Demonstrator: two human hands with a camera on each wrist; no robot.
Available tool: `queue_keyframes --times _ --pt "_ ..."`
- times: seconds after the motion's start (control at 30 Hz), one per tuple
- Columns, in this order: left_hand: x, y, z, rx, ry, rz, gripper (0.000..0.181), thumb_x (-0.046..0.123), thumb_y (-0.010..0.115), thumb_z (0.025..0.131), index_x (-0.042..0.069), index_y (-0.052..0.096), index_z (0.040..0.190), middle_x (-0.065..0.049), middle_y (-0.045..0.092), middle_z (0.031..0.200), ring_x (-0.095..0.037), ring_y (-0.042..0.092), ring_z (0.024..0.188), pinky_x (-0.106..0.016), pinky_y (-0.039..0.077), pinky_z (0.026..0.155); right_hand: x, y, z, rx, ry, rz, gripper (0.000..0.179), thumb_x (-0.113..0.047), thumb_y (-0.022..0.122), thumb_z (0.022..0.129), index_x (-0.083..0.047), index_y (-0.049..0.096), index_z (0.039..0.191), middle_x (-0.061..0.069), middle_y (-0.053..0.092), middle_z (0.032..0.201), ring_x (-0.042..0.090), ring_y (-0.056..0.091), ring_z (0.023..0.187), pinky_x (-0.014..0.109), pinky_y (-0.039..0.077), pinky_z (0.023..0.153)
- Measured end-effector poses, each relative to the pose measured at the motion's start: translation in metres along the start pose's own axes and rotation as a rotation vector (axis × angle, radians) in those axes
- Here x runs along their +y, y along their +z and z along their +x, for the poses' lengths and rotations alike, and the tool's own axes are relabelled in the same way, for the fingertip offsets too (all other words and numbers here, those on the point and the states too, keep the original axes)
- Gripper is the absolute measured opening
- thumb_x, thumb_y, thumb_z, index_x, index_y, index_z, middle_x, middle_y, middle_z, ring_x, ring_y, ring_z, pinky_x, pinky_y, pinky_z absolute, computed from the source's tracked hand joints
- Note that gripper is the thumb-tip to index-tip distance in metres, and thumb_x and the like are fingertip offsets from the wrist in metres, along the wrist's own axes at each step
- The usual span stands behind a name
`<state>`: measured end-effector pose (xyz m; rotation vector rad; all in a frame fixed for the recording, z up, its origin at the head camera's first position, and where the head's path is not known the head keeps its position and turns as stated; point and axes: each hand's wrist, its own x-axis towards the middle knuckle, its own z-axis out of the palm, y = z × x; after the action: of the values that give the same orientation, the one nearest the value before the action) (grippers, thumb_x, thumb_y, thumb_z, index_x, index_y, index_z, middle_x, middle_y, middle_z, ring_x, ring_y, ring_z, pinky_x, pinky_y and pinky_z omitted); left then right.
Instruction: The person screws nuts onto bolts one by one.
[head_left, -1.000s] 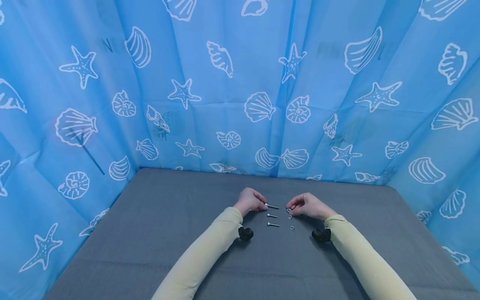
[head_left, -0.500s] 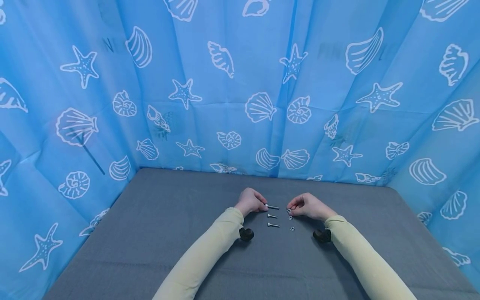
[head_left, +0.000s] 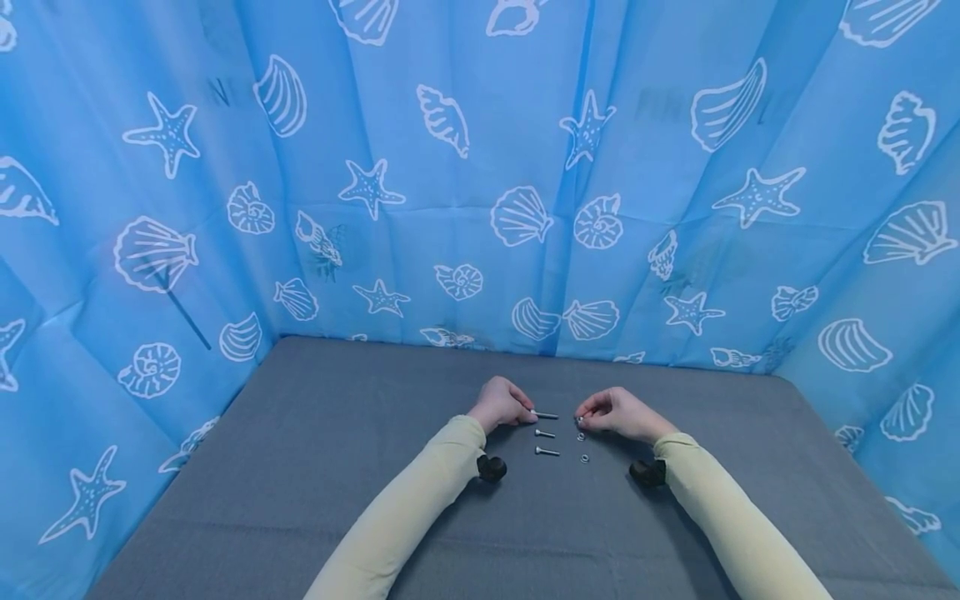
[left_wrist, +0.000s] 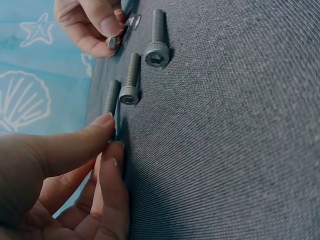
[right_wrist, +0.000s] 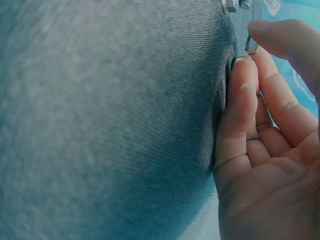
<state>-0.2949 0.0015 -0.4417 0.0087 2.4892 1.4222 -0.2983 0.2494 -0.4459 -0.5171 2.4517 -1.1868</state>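
My left hand (head_left: 501,403) pinches the socket-head bolt (left_wrist: 112,97) farthest back, thumb and fingers around its head end, so the head is hidden in the left wrist view. The bolt's threaded end points toward my right hand (head_left: 618,412). Between its thumb and index finger, that hand holds a small hex nut (left_wrist: 112,43), seen nearly edge-on in the right wrist view, close over the cloth. Two more socket-head bolts, a shorter one (left_wrist: 130,80) and a longer one (left_wrist: 157,42), lie side by side nearer me.
Two loose nuts, one in the middle (head_left: 581,437) and one nearer me (head_left: 585,458), lie right of the bolts. Grey cloth covers the table (head_left: 315,467). A blue shell-print curtain (head_left: 450,167) hangs along the back and sides.
The nut in my right hand has turned from showing its open ring to a more edge-on view. My left hand keeps its grip on the bolt without visible movement.
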Motion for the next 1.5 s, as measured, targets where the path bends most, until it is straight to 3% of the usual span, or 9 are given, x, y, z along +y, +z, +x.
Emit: queue_keyframes --times 0.37,0.63,0.77,1.0,1.33,1.5 --pt "0.0 -0.002 0.001 -0.024 -0.01 -0.013 0.006 0.011 0.08 0.078 0.009 0.074 0.077 -0.001 0.066 0.073 -0.012 0.061 0.063 -0.026 0.052 0.055 0.001 -0.005 -0.003 0.034 0.023 0.031 0.022 -0.015 0.062 0.094 0.0 0.066 0.109 0.009 0.065 0.099 0.019 0.057 0.083 0.032 0.049 0.07" --pt "0.0 -0.007 -0.004 -0.083 0.027 -0.052 0.009 0.014 0.077 0.082 0.007 0.076 0.088 -0.001 0.069 0.076 -0.014 0.067 0.068 -0.027 0.054 0.061 0.006 -0.003 -0.001 0.094 -0.04 0.055 0.026 -0.016 0.064 0.094 0.002 0.066 0.111 0.013 0.066 0.101 0.02 0.06 0.081 0.03 0.053 0.066" --pt "-0.001 -0.013 -0.009 -0.112 0.034 -0.102 0.011 0.017 0.076 0.083 0.009 0.076 0.091 -0.001 0.07 0.079 -0.015 0.067 0.072 -0.028 0.054 0.064 0.002 -0.004 -0.003 0.101 -0.064 0.124 0.032 -0.017 0.061 0.096 0.005 0.062 0.119 0.02 0.064 0.112 0.024 0.061 0.089 0.034 0.054 0.072" --pt "-0.003 -0.027 -0.012 -0.11 0.072 -0.185 0.013 0.02 0.075 0.084 0.01 0.075 0.092 -0.002 0.071 0.081 -0.014 0.066 0.074 -0.036 0.055 0.073 -0.014 0.0 -0.006 0.139 -0.073 0.23 0.041 -0.023 0.06 0.096 0.006 0.057 0.125 0.024 0.057 0.125 0.035 0.056 0.112 0.041 0.049 0.093" --pt "-0.001 -0.044 -0.02 -0.112 0.12 -0.257 0.014 0.021 0.073 0.087 0.009 0.074 0.095 -0.003 0.072 0.085 -0.017 0.068 0.081 -0.045 0.054 0.083 -0.03 0.011 -0.005 0.168 -0.071 0.475 0.048 -0.022 0.062 0.095 0.011 0.051 0.127 0.03 0.055 0.126 0.038 0.053 0.117 0.05 0.042 0.099" --pt "0.004 -0.048 -0.028 -0.104 0.141 -0.282 0.016 0.02 0.072 0.087 0.008 0.074 0.098 -0.004 0.072 0.086 -0.017 0.069 0.081 -0.047 0.052 0.086 -0.037 0.016 -0.006 0.153 -0.096 0.575 0.05 -0.022 0.059 0.097 0.011 0.046 0.133 0.021 0.059 0.125 0.038 0.051 0.12 0.049 0.039 0.102"
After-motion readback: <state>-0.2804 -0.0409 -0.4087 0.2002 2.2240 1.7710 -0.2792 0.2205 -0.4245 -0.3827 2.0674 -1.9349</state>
